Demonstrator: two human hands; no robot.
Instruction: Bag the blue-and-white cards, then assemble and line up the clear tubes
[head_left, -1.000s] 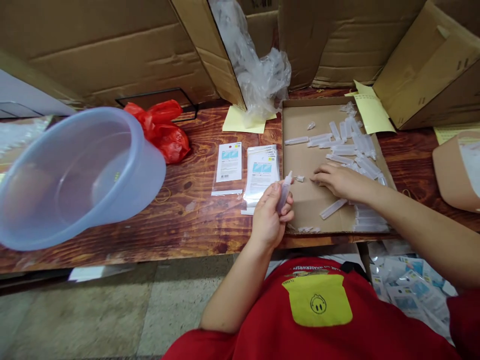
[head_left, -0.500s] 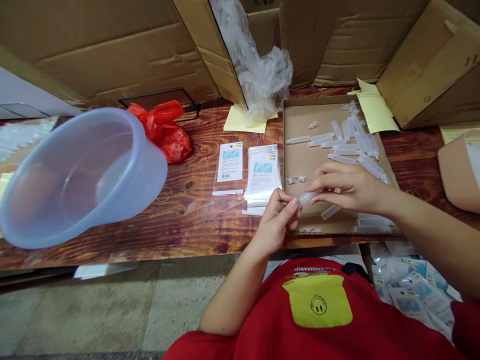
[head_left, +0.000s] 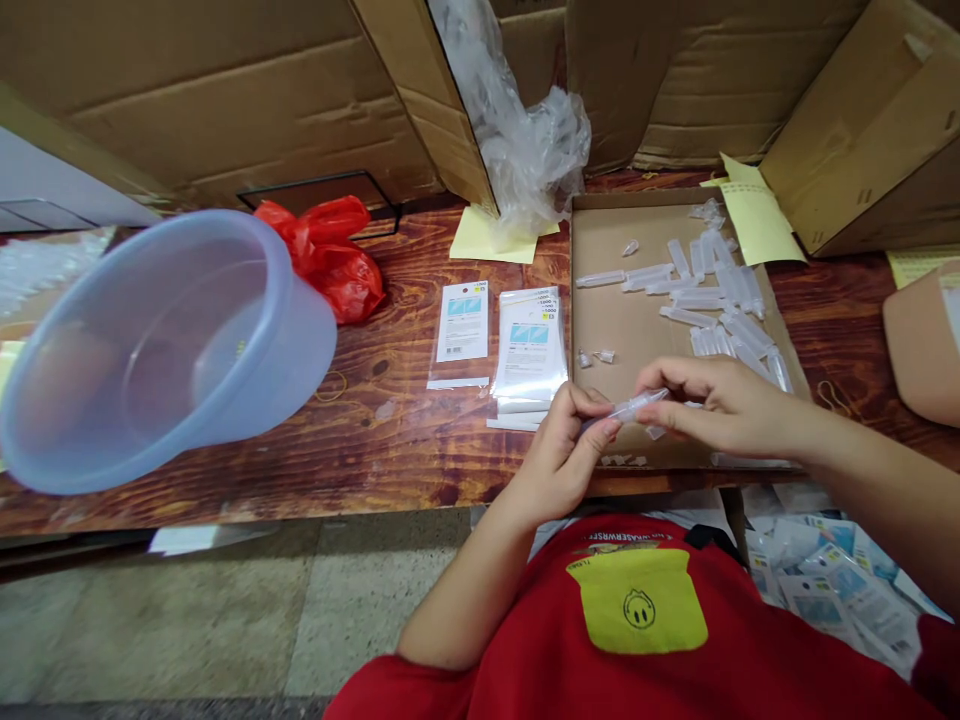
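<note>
Just above the front edge of the cardboard tray [head_left: 630, 210], my hands meet at a small clear plastic tube [head_left: 626, 409]. My left hand [head_left: 564, 450] is closed round its left end, thumb pressed along it. My right hand [head_left: 712, 405] pinches the other end, which narrows to a point. Loose clear tubes [head_left: 697, 298] lie scattered and piled in the right half of the tray. Two small clear tips [head_left: 596, 357] lie left of my right hand, and a similar piece [head_left: 631, 247] sits farther back. My right hand covers some tubes beneath it.
Printed packets [head_left: 529, 350] are stacked left of the tray, beside a single packet [head_left: 461, 322]. A blue tub [head_left: 300, 330] and a red plastic bag [head_left: 341, 270] stand farther left. Cardboard boxes [head_left: 300, 110] wall the back. Filled packets [head_left: 832, 580] lie below the table at right.
My right hand has shifted slightly right and down, and the tube's pointed end now shows between my hands. My left hand has moved slightly right. The view has shifted a little.
</note>
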